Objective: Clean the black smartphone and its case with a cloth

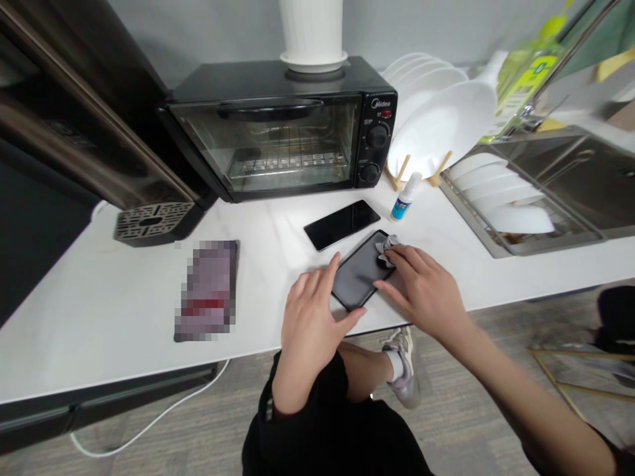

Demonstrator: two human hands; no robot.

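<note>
A black phone case [358, 276] with a grey inner face lies on the white counter in front of me. My left hand [313, 311] grips its left side and near corner between thumb and fingers. My right hand [421, 281] pinches a crumpled grey cloth [385, 247] and presses it on the far right part of the case. Just behind the case lies a phone [342, 225] with a dark screen. A small white spray bottle [404, 198] with a blue label stands upright to the right of the phone.
A black toaster oven [278, 132] stands at the back, a white pot [312, 33] on top. White plates [436, 119] fill a wooden rack beside the sink [570, 178]. At left are a dispenser's drip tray [153, 221] and a blurred-out flat object [207, 291]. The counter's front edge is close.
</note>
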